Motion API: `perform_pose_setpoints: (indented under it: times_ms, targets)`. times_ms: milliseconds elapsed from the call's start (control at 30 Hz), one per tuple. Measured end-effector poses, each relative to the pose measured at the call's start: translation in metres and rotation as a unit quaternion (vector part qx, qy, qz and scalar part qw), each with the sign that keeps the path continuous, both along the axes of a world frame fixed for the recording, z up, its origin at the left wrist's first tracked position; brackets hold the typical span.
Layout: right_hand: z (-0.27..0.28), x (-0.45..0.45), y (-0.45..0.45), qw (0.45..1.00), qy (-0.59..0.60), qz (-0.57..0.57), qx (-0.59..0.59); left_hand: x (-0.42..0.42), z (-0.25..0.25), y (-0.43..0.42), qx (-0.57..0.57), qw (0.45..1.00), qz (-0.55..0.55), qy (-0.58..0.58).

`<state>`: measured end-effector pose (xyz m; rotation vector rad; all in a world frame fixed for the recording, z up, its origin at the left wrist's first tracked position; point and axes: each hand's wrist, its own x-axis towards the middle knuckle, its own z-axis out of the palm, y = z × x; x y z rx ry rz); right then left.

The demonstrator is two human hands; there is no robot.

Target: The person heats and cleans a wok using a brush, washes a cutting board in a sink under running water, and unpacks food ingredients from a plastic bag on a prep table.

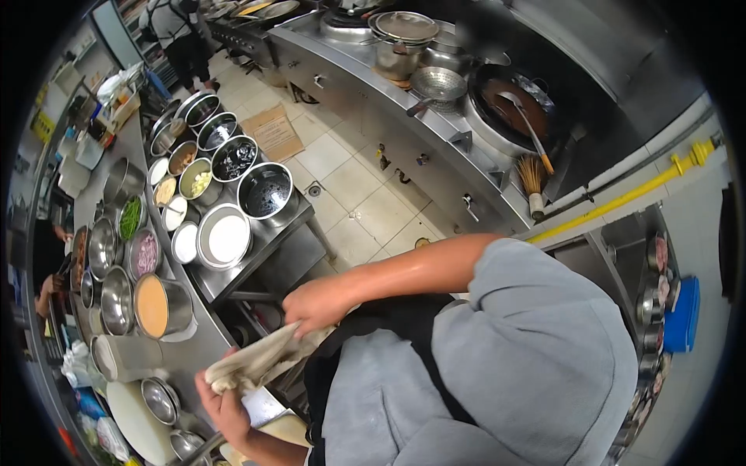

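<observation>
A beige cloth (272,356) is stretched between my two hands, in front of my dark apron. My left hand (229,412) is wrapped round its bunched lower end, over the edge of the steel counter. The other end sits in my right hand (315,303), whose fingers are closed on the fabric. Part of the cloth near my apron is hidden by my right hand and body. Close to my left hand, a steel pot of orange liquid (153,306) and small steel bowls (160,400) stand on the counter.
Sauce and ingredient pots (266,190) crowd a steel stand ahead. Across the tiled floor (342,186) runs a stove line with a wok (517,105) holding brown liquid and a ladle. A flattened cardboard piece (272,133) lies on the floor. Another person (175,35) stands far back.
</observation>
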<state>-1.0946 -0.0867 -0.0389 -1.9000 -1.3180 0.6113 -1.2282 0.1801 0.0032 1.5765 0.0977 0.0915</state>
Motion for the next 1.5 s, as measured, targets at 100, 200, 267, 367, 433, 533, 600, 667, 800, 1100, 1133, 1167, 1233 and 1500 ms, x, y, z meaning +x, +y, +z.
perform_pose_setpoints:
  times_ms: [100, 200, 267, 367, 433, 533, 600, 667, 800, 1100, 1133, 1167, 1233, 1500]
  targets:
    - [0.02, 0.004, -0.05, 0.994, 0.047, -0.049, 0.08, 0.035, -0.022, -0.017, -0.107, 0.994, -0.028, -0.022]
    - [0.033, 0.013, -0.069, 0.944, 0.212, -0.203, 0.148, 0.068, -0.052, -0.064, -0.43, 0.903, 0.006, 0.011]
    - [0.031, 0.02, -0.07, 0.906, 0.22, -0.297, 0.205, 0.072, -0.095, -0.091, -0.535, 0.837, -0.087, 0.067]
    - [-0.007, 0.035, -0.101, 0.88, 0.096, -0.465, -0.008, 0.092, -0.047, -0.142, -0.096, 0.988, -0.095, 0.075]
    - [0.009, 0.036, -0.116, 0.845, 0.043, -0.522, -0.112, 0.099, -0.038, -0.143, 0.002, 0.991, -0.126, 0.052]
    - [-0.02, 0.049, -0.162, 0.836, -0.024, -0.526, -0.153, 0.104, -0.037, -0.149, -0.061, 0.987, -0.144, 0.034]
    - [-0.015, 0.055, -0.182, 0.829, 0.16, -0.509, -0.169, 0.106, -0.039, -0.149, -0.041, 0.991, -0.125, 0.039]
    - [-0.034, 0.062, -0.206, 0.838, 0.254, -0.479, -0.057, 0.104, -0.044, -0.149, -0.04, 0.993, -0.095, 0.054]
    - [-0.039, 0.068, -0.215, 0.732, 0.496, -0.409, 0.226, 0.113, -0.06, -0.138, -0.114, 0.984, -0.084, 0.106]
    - [-0.079, 0.037, -0.22, 0.531, 0.718, -0.272, 0.36, 0.106, -0.08, -0.128, -0.353, 0.931, -0.025, 0.093]
    - [-0.086, 0.036, -0.219, 0.532, 0.718, -0.271, 0.357, 0.105, -0.089, -0.127, -0.341, 0.935, -0.03, 0.094]
    - [-0.091, 0.035, -0.216, 0.574, 0.679, -0.299, 0.347, 0.106, -0.097, -0.123, -0.283, 0.954, -0.014, 0.102]
    - [-0.088, 0.037, -0.21, 0.592, 0.655, -0.363, 0.297, 0.102, -0.12, -0.117, -0.199, 0.971, 0.052, 0.123]
    - [-0.073, 0.021, -0.216, 0.806, 0.191, -0.548, -0.119, 0.08, -0.12, -0.108, 0.202, 0.979, 0.01, 0.01]
